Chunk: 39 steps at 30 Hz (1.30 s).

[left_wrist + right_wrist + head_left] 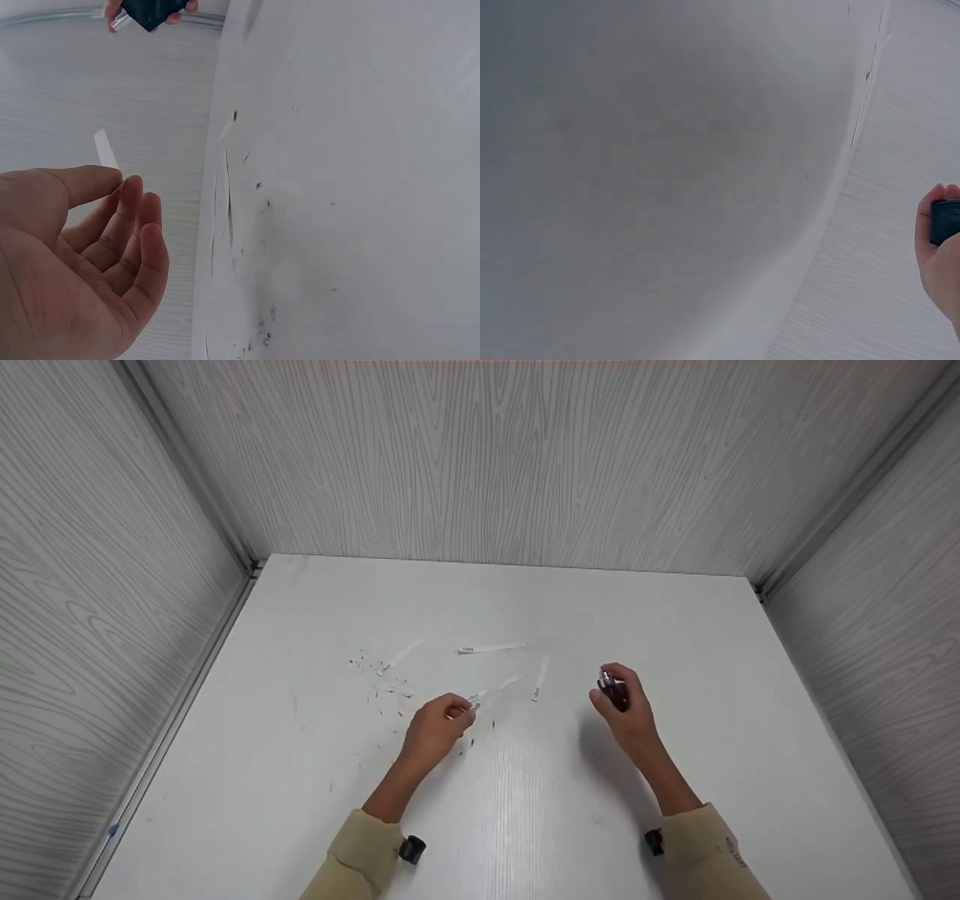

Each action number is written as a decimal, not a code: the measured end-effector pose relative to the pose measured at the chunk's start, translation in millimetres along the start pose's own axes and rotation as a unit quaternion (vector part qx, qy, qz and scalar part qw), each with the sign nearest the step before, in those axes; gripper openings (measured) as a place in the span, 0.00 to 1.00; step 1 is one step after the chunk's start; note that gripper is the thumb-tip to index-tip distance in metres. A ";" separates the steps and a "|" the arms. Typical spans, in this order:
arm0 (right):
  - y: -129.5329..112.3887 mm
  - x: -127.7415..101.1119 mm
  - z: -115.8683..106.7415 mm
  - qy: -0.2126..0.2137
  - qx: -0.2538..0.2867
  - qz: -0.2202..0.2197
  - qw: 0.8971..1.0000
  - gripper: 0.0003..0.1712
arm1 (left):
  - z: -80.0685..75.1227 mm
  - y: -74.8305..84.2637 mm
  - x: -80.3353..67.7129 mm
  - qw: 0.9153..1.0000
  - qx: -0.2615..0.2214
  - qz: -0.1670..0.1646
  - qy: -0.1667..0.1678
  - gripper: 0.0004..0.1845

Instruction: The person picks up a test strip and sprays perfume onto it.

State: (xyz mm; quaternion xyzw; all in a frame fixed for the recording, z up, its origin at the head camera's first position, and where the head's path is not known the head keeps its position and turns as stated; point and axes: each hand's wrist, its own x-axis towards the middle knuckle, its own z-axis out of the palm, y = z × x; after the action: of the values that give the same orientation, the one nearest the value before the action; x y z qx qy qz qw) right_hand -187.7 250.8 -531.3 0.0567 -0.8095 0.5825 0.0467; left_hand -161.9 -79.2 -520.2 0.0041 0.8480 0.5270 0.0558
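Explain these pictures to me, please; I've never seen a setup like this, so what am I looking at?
There is no machine here, only a person's bare left hand and bare right hand at work. The widest picture is taken from the person's head, looking forward and down; the other two are taken from the left and right wrists. On the smooth white table lie several narrow white paper strips with small dark print, with scattered dark specks nearby, too small to identify. The left hand pinches a single white paper strip between thumb and fingers. The right hand holds a small dark bottle with a shiny top.
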 end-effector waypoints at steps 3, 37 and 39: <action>-10.7 -2.6 1.0 -0.007 0.003 0.000 1.000 0.26 | 4.0 1.2 0.9 1.000 0.004 0.002 -0.007 0.09; -10.0 -0.6 21.7 0.023 -0.043 -0.060 0.997 0.24 | 29.4 20.7 -1.4 0.998 0.053 0.028 -0.024 0.09; -10.1 -0.3 22.7 0.027 -0.047 -0.062 0.997 0.24 | 30.9 22.3 -2.2 0.998 0.052 0.032 -0.026 0.09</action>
State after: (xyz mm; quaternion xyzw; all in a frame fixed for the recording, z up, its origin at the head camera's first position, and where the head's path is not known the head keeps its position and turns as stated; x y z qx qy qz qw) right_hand -186.2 226.1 -529.1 0.0887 -0.8293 0.5413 0.1072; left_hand -157.8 -41.8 -513.6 0.0480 0.8719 0.4836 0.0610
